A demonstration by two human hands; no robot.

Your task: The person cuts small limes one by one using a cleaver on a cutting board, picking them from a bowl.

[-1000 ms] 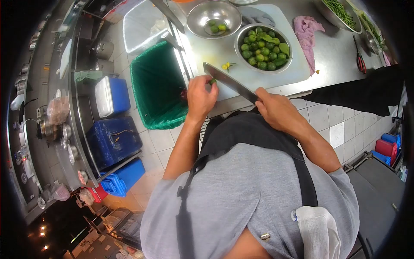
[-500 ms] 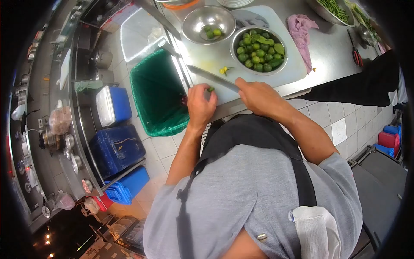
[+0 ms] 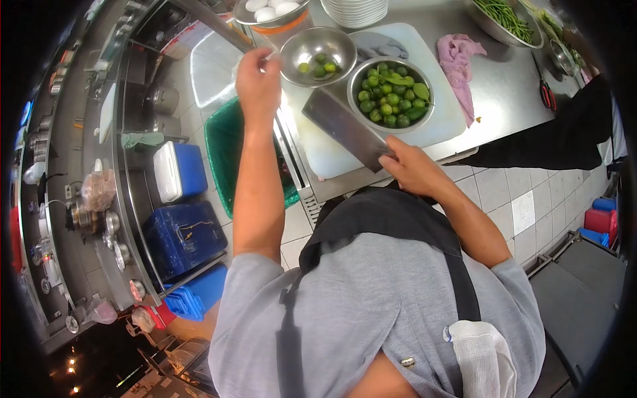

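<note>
My right hand is closed around the handle of a cleaver. Its broad blade slants over the white cutting board, toward the upper left. My left hand is raised at the left side of a small steel bowl; its fingers are smeared by motion, so their grip is unclear. Several cut green limes lie in that bowl. To its right, a larger steel bowl holds whole limes and a few green leaves.
A bin with a green liner stands under my left forearm. White eggs and stacked white plates are at the back. A pink cloth, red-handled scissors and a bowl of green beans lie right. Another person's dark-clothed arm is at the right.
My left hand has moved up from the board's near edge to the small bowl, which shows more lime pieces. The cleaver has turned its flat side up; the yellow bits no longer show.
</note>
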